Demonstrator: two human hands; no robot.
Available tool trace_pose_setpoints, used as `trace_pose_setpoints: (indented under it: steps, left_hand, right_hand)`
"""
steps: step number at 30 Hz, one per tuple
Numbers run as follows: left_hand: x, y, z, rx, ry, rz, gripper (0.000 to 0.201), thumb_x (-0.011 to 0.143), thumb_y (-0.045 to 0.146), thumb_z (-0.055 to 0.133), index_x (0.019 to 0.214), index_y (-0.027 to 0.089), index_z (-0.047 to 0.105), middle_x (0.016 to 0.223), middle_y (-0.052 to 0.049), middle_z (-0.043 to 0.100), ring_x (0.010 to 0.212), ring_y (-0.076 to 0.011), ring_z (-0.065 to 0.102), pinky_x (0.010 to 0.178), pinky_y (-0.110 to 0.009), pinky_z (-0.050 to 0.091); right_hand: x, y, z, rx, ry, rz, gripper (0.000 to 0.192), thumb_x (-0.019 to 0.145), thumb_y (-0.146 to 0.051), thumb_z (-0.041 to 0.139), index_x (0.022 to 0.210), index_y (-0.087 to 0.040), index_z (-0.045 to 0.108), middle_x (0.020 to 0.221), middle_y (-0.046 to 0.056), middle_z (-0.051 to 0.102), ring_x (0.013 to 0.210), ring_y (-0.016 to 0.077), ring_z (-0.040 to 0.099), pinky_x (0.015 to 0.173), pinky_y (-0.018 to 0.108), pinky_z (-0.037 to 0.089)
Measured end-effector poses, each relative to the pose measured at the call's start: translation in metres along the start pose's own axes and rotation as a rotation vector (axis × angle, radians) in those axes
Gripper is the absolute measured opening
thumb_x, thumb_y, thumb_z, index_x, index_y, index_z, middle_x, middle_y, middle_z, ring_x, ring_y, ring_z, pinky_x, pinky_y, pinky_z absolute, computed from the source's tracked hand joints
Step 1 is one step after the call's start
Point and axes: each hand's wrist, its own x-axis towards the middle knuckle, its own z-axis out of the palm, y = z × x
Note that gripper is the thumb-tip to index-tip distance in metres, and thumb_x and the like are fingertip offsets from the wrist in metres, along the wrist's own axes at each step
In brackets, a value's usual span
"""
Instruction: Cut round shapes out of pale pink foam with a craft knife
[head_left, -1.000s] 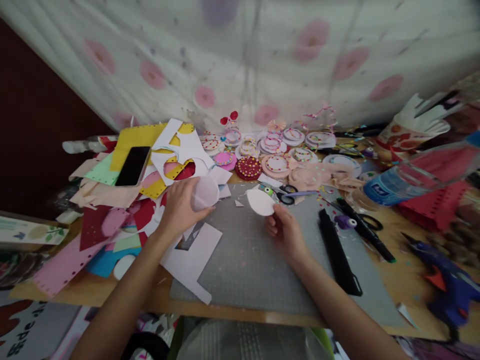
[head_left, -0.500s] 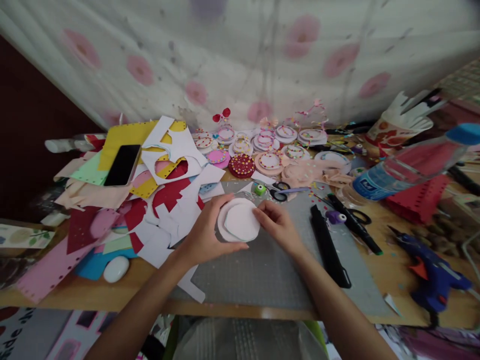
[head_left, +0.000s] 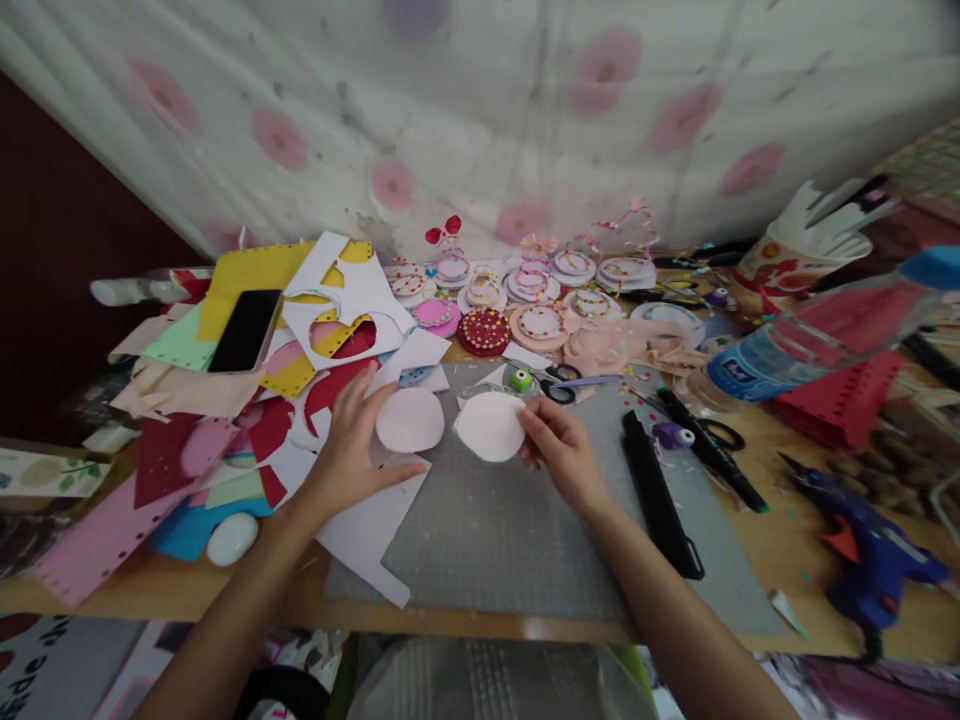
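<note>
Two pale pink paper discs sit over the grey cutting mat [head_left: 517,540]. My left hand [head_left: 349,445] pinches the left disc [head_left: 409,420] at its left edge, above white paper scraps [head_left: 367,525]. A second disc [head_left: 490,427] is held by my right hand [head_left: 562,455] at its right edge. The discs are side by side with a small gap between them.
A heap of coloured paper offcuts [head_left: 225,420] with a black phone [head_left: 246,330] fills the left. Decorated round pieces [head_left: 525,300] line the back. Scissors [head_left: 555,382], a black ruler [head_left: 660,500], a marker [head_left: 709,450], a water bottle [head_left: 817,340] and a blue glue gun [head_left: 870,545] lie to the right.
Half a second ago both hands held the two discs stacked together over the mat. Now the discs are apart, the left one moved left and the right one stayed near the centre.
</note>
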Motion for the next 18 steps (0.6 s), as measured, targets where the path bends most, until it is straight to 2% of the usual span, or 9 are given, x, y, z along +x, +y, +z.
trace_pose_setpoints:
  steps: [2, 4, 6, 8, 10, 12, 15, 16, 18]
  left_hand:
    - [-0.004, 0.006, 0.004, -0.165, 0.05, -0.081, 0.079, 0.07, 0.05, 0.078, 0.137, 0.025, 0.045, 0.154, -0.014, 0.031, 0.143, -0.0372, 0.024, 0.116, -0.057, 0.019]
    - [-0.006, 0.024, 0.015, -0.517, 0.056, -0.207, 0.06, 0.083, 0.05, 0.065, 0.135, 0.025, 0.046, 0.146, -0.013, 0.044, 0.135, -0.0308, 0.041, 0.112, -0.05, 0.031]
    - [-0.005, 0.048, 0.03, -0.884, -0.032, -0.413, 0.048, 0.088, 0.053, 0.056, 0.124, 0.022, 0.055, 0.126, -0.011, 0.06, 0.112, -0.0265, 0.06, 0.094, -0.04, 0.049]
    - [-0.001, 0.068, 0.043, -1.119, -0.131, -0.571, 0.042, 0.085, 0.051, 0.062, 0.113, 0.019, 0.061, 0.101, -0.008, 0.069, 0.082, -0.0204, 0.065, 0.068, -0.03, 0.053]
    - [0.006, 0.079, 0.051, -1.261, -0.126, -0.671, 0.037, 0.079, 0.045, 0.071, 0.103, 0.017, 0.066, 0.086, -0.004, 0.069, 0.068, -0.0148, 0.061, 0.058, -0.024, 0.049]
    - [0.011, 0.079, 0.054, -1.372, -0.094, -0.709, 0.034, 0.073, 0.04, 0.077, 0.096, 0.016, 0.068, 0.081, -0.003, 0.068, 0.067, -0.0121, 0.06, 0.059, -0.021, 0.049]
    - [0.019, 0.068, 0.057, -1.511, -0.117, -0.701, 0.03, 0.07, 0.032, 0.081, 0.093, 0.015, 0.069, 0.083, -0.003, 0.07, 0.071, -0.0114, 0.062, 0.065, -0.02, 0.051]
    - [0.021, 0.065, 0.059, -1.546, -0.133, -0.7, 0.029, 0.07, 0.029, 0.081, 0.093, 0.016, 0.069, 0.084, -0.003, 0.07, 0.072, -0.0113, 0.062, 0.065, -0.02, 0.051]
    - [0.025, 0.059, 0.064, -1.601, -0.152, -0.702, 0.027, 0.069, 0.023, 0.081, 0.092, 0.016, 0.069, 0.084, -0.003, 0.07, 0.071, -0.011, 0.063, 0.064, -0.018, 0.05]
  right_hand:
    - [-0.002, -0.001, 0.006, 0.004, -0.043, 0.004, 0.04, 0.083, -0.059, 0.059, 0.075, -0.023, 0.044, 0.051, -0.007, 0.051, 0.04, 0.0089, 0.044, 0.04, 0.021, 0.035]
    - [-0.006, -0.004, 0.014, -0.01, -0.099, 0.006, 0.039, 0.083, -0.06, 0.058, 0.076, -0.023, 0.044, 0.054, -0.005, 0.056, 0.043, 0.0105, 0.049, 0.042, 0.023, 0.04]
    - [-0.014, -0.009, 0.019, -0.031, -0.157, 0.007, 0.039, 0.085, -0.059, 0.056, 0.076, -0.023, 0.045, 0.055, -0.004, 0.057, 0.045, 0.0119, 0.051, 0.045, 0.025, 0.043]
    - [-0.026, -0.015, 0.017, -0.125, -0.168, -0.022, 0.035, 0.089, -0.055, 0.053, 0.076, -0.022, 0.05, 0.059, -0.002, 0.058, 0.052, 0.0134, 0.054, 0.05, 0.026, 0.044]
    - [-0.042, -0.019, 0.003, -0.397, -0.054, -0.126, 0.03, 0.093, -0.048, 0.048, 0.082, -0.021, 0.056, 0.07, 0.002, 0.06, 0.065, 0.0161, 0.057, 0.06, 0.029, 0.046]
    - [-0.061, -0.019, -0.023, -0.844, 0.235, -0.297, 0.029, 0.093, -0.046, 0.049, 0.092, -0.018, 0.059, 0.083, 0.008, 0.062, 0.077, 0.0216, 0.058, 0.07, 0.036, 0.047]
    - [-0.086, -0.005, -0.07, -1.408, 0.606, -0.333, 0.056, 0.086, -0.063, 0.05, 0.104, -0.01, 0.057, 0.096, 0.02, 0.06, 0.091, 0.0345, 0.055, 0.08, 0.051, 0.044]
    - [-0.092, 0.002, -0.084, -1.509, 0.645, -0.297, 0.062, 0.085, -0.067, 0.048, 0.106, -0.009, 0.057, 0.094, 0.021, 0.06, 0.091, 0.037, 0.055, 0.079, 0.052, 0.044]
    - [-0.101, 0.014, -0.105, -1.578, 0.585, -0.232, 0.056, 0.088, -0.064, 0.042, 0.101, -0.012, 0.057, 0.085, 0.017, 0.059, 0.084, 0.0351, 0.056, 0.073, 0.05, 0.046]
